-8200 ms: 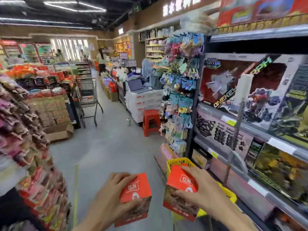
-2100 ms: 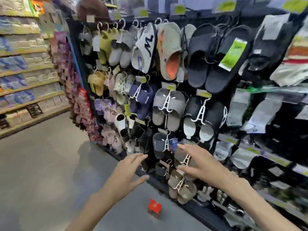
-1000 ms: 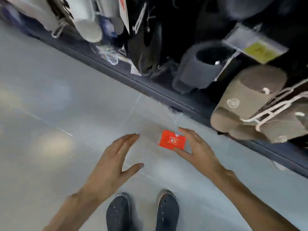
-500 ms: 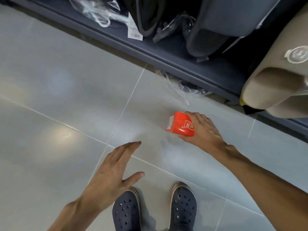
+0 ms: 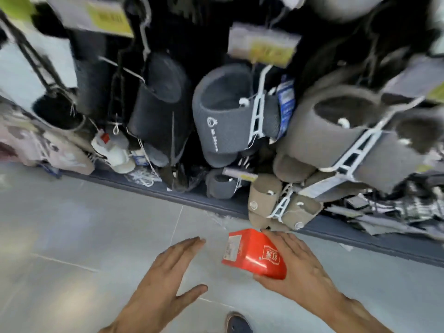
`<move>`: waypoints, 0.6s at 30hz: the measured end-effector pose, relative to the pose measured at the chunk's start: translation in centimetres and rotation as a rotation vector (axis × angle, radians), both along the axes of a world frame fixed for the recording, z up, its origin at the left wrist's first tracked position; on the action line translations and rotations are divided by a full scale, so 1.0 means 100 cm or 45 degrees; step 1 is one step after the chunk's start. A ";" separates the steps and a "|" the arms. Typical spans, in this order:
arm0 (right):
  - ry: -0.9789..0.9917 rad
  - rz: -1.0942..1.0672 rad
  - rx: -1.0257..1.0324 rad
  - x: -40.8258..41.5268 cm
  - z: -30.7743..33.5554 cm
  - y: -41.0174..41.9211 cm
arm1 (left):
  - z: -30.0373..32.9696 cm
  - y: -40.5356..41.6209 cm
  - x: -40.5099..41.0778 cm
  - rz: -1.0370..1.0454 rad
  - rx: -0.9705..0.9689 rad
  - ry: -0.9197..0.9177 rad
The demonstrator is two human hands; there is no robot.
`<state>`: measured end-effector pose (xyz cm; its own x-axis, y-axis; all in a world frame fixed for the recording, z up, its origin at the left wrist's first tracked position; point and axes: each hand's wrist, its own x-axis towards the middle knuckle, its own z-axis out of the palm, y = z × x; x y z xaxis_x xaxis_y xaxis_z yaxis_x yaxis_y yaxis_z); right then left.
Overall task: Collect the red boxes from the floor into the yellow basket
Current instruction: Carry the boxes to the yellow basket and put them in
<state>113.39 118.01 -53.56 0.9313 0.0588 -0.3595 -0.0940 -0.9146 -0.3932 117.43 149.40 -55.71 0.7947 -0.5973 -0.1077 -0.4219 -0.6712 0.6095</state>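
Note:
My right hand (image 5: 300,270) grips a red box (image 5: 254,257) with a white label on its end, holding it tilted above the grey tiled floor (image 5: 84,236). My left hand (image 5: 168,284) hovers to the left of the box, fingers spread and empty, a short gap from it. No yellow basket appears in this view.
A rack of hanging slippers (image 5: 225,116) fills the upper half, with beige ones (image 5: 276,207) dangling just above the box. The rack's dark base rail (image 5: 144,186) runs diagonally along the floor. The toe of a dark shoe (image 5: 237,323) shows at the bottom edge.
My right hand has lifted the red box off the floor and the camera has risen, bringing the slipper rack back into view. My left hand stays open beside it.

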 end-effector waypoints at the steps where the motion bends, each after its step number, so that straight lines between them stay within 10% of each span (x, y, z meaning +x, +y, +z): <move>1: -0.015 -0.035 -0.010 -0.010 0.038 -0.007 | 0.027 -0.005 -0.002 -0.025 0.006 -0.011; 18: -0.557 -0.699 -0.142 -0.257 0.497 -0.128 | 0.448 -0.235 -0.066 -0.824 -0.267 -0.443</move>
